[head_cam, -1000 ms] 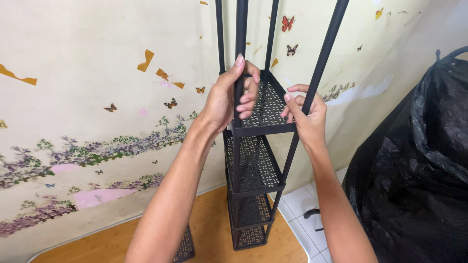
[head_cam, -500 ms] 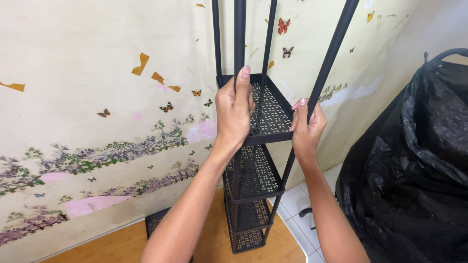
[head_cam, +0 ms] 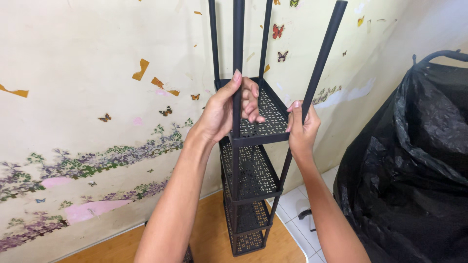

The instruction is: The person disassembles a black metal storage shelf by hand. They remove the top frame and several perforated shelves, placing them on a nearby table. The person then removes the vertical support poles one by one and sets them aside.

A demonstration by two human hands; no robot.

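Butterfly-papered wall [head_cam: 87, 97] backs a black tiered rack [head_cam: 251, 175] standing on wooden floor [head_cam: 214, 234]. Left hand [head_cam: 224, 109] and right hand [head_cam: 302, 129] each clasp its front posts; black bag [head_cam: 414, 170] sits beside the rack.

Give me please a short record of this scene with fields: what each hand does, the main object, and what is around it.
left hand: grips the front left post of the rack, fingers curled over the top shelf edge
right hand: grips the front right post at the top shelf corner
main object: tall narrow black metal rack with perforated shelves, upright
top shelf: empty
behind: wall with butterfly and flower pattern
right side: black plastic bag
floor: wooden board, white tiles
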